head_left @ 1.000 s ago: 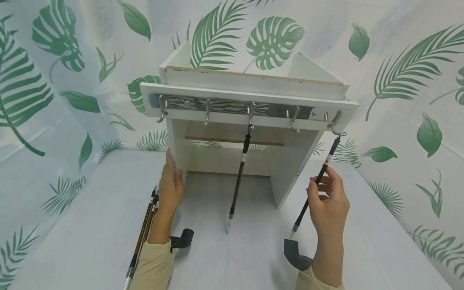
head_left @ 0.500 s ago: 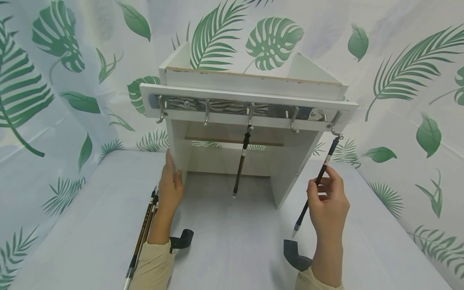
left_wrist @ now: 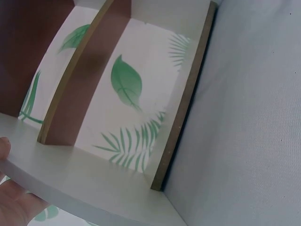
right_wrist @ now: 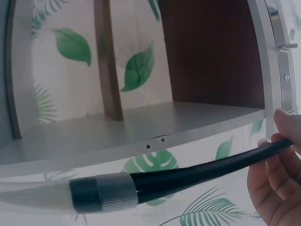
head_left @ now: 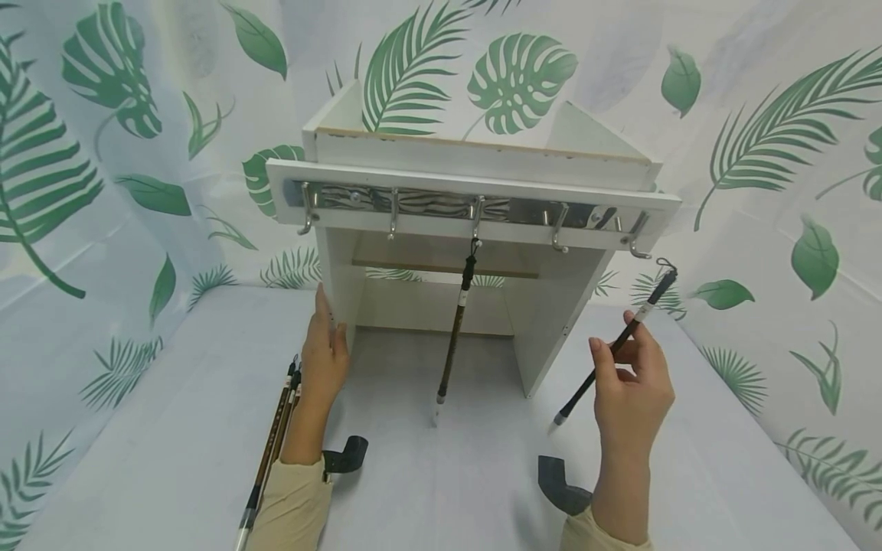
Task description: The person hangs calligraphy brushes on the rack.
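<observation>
1. A person's right hand, at four o'clock in the head view, pinches the dark shaft of a brush between thumb and fingers.
2. The brush tilts, its cord loop at one o'clock from the grip, its bristle tip at eight o'clock, near the counter. Good handling would likely mean lifting that tip rather than letting it drag.
3. The loop hangs free, just beside the end hook, which lies at ten o'clock from it. Careful work here probably calls for a light, firm pinch and a slow wrist, so the cord does not snag.
4. At eight o'clock, the left hand grips the side panel of a white cabinet, thumb on the inner face, fingers outside. That bracing seems worth keeping, since a knock could jar the rack.
5. A second brush dangles from the middle hook at twelve o'clock; its swing deserves room.
6. More brushes lie on the counter toward seven o'clock.
</observation>
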`<state>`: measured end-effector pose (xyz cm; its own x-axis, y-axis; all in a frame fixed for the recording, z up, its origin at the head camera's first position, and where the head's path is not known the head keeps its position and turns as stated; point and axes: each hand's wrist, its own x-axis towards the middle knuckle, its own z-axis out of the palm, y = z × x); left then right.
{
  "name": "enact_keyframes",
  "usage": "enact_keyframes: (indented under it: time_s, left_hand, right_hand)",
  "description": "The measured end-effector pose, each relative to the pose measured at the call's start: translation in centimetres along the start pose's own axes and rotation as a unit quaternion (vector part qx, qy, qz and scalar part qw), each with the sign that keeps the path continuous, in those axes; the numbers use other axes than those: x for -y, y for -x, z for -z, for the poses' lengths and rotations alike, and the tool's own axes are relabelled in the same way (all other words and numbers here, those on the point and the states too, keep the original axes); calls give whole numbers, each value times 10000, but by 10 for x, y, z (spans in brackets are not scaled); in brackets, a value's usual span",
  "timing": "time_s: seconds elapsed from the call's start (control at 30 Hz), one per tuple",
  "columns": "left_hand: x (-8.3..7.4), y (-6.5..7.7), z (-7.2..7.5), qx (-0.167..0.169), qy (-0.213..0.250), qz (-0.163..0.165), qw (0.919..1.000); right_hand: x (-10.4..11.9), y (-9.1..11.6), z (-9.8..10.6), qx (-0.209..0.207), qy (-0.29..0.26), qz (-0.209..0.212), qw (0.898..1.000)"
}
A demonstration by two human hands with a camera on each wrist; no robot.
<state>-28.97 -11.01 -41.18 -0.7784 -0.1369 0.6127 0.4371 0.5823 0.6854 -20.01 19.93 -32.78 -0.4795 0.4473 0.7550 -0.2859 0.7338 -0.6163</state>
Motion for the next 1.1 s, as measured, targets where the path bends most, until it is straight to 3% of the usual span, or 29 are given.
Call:
enact_keyframes:
  time_s: [0.27,0.47,1.1]
  left_hand:
    - [1,0,0,0,3,-49,10000]
    - [1,0,0,-27,-4,-67,10000]
    - [2,0,0,-54,-27,-110,9999]
  right_hand:
    - [0,-1,-1,-560,184,-41,9983]
    - [-2,-1,-4,-514,481,-10,9975]
    - [-4,0,-6,-448,481,266,9975]
